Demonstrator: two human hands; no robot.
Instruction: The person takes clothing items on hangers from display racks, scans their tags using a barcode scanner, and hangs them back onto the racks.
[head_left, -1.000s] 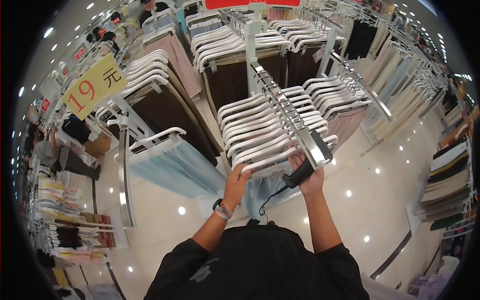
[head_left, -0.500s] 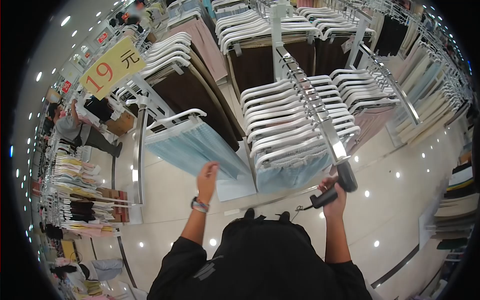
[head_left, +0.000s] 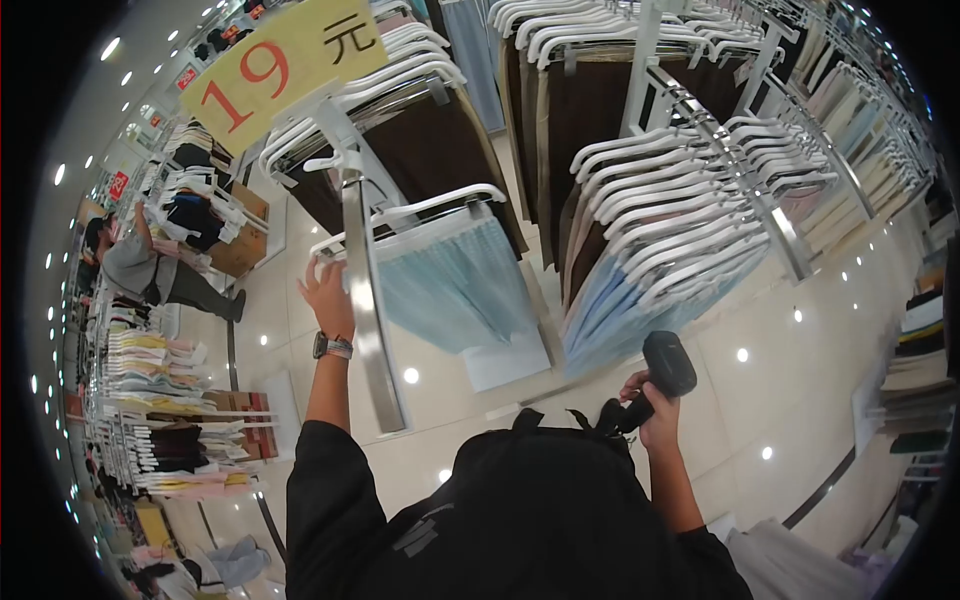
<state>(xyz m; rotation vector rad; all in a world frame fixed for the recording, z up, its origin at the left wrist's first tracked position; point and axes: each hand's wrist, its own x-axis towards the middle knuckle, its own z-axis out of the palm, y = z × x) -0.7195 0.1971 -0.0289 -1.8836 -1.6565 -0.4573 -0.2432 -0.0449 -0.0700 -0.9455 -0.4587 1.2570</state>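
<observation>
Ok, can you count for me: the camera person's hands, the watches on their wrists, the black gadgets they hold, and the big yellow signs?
Hands, the left hand and the right hand: 2
Watch: 1
Black gadget: 1
Big yellow sign: 1
Total: 5

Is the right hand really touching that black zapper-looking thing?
Touching. The head view shows the right hand closed around the narrow lower part of the black handheld device, with no gap between them.
</observation>
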